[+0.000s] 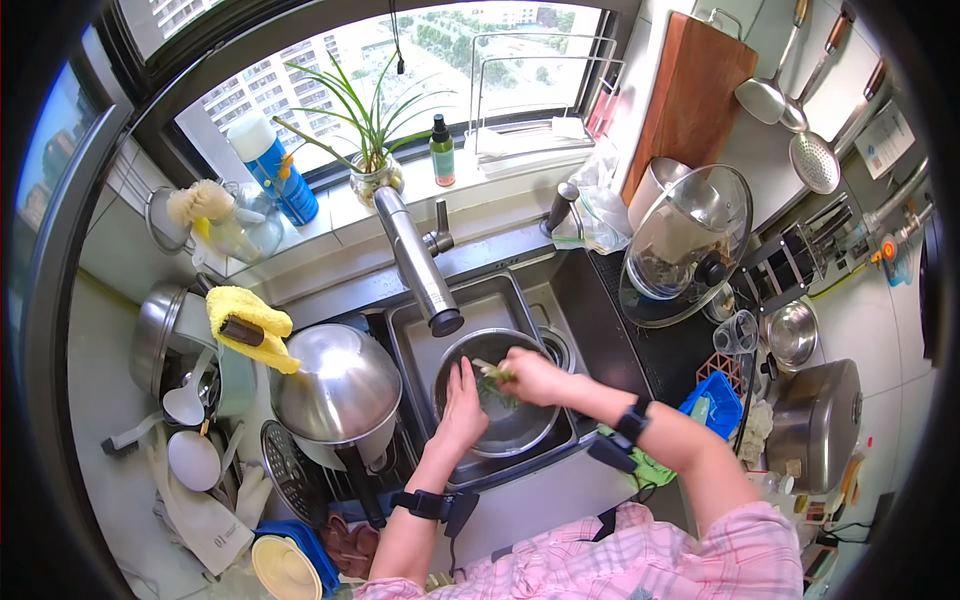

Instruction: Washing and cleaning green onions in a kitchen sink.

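Observation:
A round stainless steel bowl sits in the metal sink basin, below and to the front of the faucet. My right hand grips a small bunch of green vegetable stalks over the bowl. The leafy ends are blurred and hang down into it. My left hand reaches over the bowl's left side with its fingers stretched out, close to the tips of the stalks. Nothing shows in that hand. Whether its palm touches the rim I cannot tell.
Left of the sink, an upturned metal bowl stands near a yellow cloth. A glass lid leans at the right, with a blue plastic basket nearer me. A potted plant stands on the window sill.

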Motion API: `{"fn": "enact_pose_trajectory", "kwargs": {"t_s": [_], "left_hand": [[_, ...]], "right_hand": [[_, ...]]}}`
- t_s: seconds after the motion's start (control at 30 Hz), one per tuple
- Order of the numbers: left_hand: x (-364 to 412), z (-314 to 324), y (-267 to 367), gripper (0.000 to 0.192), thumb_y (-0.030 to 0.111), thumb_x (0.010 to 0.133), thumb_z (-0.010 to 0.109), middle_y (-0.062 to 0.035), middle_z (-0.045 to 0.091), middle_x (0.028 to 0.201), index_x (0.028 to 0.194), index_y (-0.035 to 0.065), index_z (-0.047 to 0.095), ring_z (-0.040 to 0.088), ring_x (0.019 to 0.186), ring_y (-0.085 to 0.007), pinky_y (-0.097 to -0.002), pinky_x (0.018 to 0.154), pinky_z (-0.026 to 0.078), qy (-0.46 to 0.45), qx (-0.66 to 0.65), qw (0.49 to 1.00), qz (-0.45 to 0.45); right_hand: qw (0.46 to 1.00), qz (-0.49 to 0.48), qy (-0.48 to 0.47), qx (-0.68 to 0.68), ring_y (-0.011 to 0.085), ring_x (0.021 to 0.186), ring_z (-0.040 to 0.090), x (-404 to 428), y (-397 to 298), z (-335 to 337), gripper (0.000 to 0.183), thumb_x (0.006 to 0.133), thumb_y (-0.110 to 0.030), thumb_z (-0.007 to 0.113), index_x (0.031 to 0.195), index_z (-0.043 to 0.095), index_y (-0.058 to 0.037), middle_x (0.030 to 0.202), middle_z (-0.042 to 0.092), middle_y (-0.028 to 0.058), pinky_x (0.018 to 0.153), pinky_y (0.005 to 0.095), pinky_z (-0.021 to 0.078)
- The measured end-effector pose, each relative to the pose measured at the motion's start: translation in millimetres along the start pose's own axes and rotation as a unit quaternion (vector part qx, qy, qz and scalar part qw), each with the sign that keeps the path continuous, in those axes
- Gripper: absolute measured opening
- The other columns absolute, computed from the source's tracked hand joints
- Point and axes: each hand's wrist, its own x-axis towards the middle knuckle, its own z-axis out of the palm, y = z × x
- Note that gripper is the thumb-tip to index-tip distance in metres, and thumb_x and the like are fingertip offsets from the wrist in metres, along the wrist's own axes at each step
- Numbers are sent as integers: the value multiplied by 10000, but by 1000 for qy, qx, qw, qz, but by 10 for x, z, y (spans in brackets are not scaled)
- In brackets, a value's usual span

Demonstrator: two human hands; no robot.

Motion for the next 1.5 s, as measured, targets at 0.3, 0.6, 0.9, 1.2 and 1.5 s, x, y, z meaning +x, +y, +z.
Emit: {"fn": "enact_pose_trajectory", "kwargs": {"t_s": [0.3, 0.6, 0.9, 1.2, 1.5], "left_hand": [[-149, -89, -196, 713, 136, 801, 559, -307, 237, 1349, 1342, -81, 149, 296, 1246, -397, -338, 1044, 250, 33, -113, 993, -7], [50, -204, 236, 661, 249, 911, 488, -175, 281, 1378, 1385, -5, 103, 294, 1267, -219, -316, 1033, 251, 67, -503, 851, 134], [-95, -171, 428, 244, 306, 933, 435, 22, 488, 647, 952, 69, 493, 429, 502, -47, -168, 440, 326, -74, -504, 860, 35], [-4, -377, 400, 290, 364, 927, 401, -15, 425, 692, 861, 82, 424, 441, 623, -114, -260, 613, 411, 21, -709, 705, 23], [6, -389, 464, 223, 302, 924, 428, -47, 501, 782, 916, 84, 472, 518, 736, -156, -359, 758, 474, 82, -776, 624, 36]], "right_hand": [[930, 269, -250, 6, 228, 596, 643, 358, 369, 668, 127, 699, -116, 646, 743, 655, 3, 702, 648, 154, 648, 330, 505], [867, 138, -118, 463, 82, 561, 505, 116, -608, -500, 162, 809, -194, 611, 840, 605, -35, 681, 569, 14, 507, 220, 407], [794, 172, 80, 578, 64, 552, 468, 7, -393, -544, 176, 778, -111, 643, 924, 597, -24, 728, 573, 13, 504, 197, 378], [862, 47, -54, 502, 114, 897, 530, -64, -404, -41, 378, 855, -200, 569, 1161, 465, -2, 981, 569, 50, 800, 265, 420], [936, 82, -83, 333, 123, 661, 522, -231, -497, -8, 308, 854, -247, 553, 1017, 489, 7, 686, 544, 49, 625, 274, 433]]}}
